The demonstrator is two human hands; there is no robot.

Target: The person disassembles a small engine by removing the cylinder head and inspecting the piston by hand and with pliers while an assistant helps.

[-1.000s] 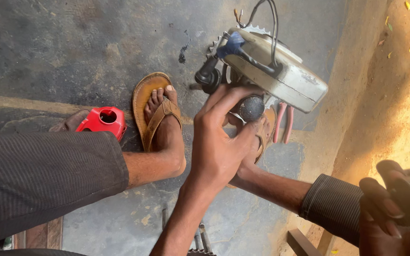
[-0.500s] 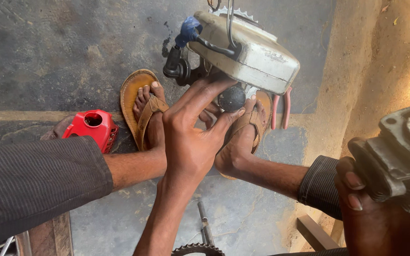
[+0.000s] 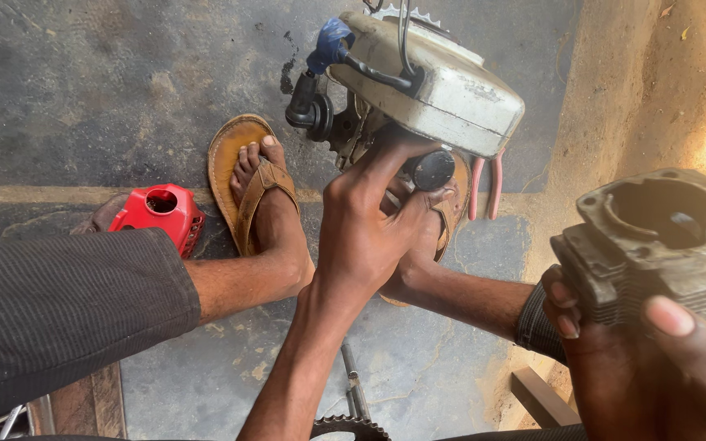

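My left hand (image 3: 365,233) reaches forward and grips the underside of a small cream-coloured engine (image 3: 451,94), fingers wrapped beside its round black cap (image 3: 433,170). The engine is tilted above my feet, with a black hose and a blue fitting (image 3: 332,41) at its left end. My right hand (image 3: 647,367) at the lower right holds a dirty grey finned engine cylinder (image 3: 655,245), its open bore facing up. My bare legs and brown sandals (image 3: 234,155) rest on the concrete floor below the engine.
A red plastic cover (image 3: 161,212) lies on the floor by my left foot. Pink-handled pliers (image 3: 488,192) lie under the engine's right end. A toothed sprocket (image 3: 349,426) and a metal rod (image 3: 353,384) sit near the bottom edge. A wooden piece (image 3: 541,396) lies lower right.
My right hand has lifted the finned cylinder up into full view at the right. My left hand keeps its grip on the engine, which sits higher in the view.
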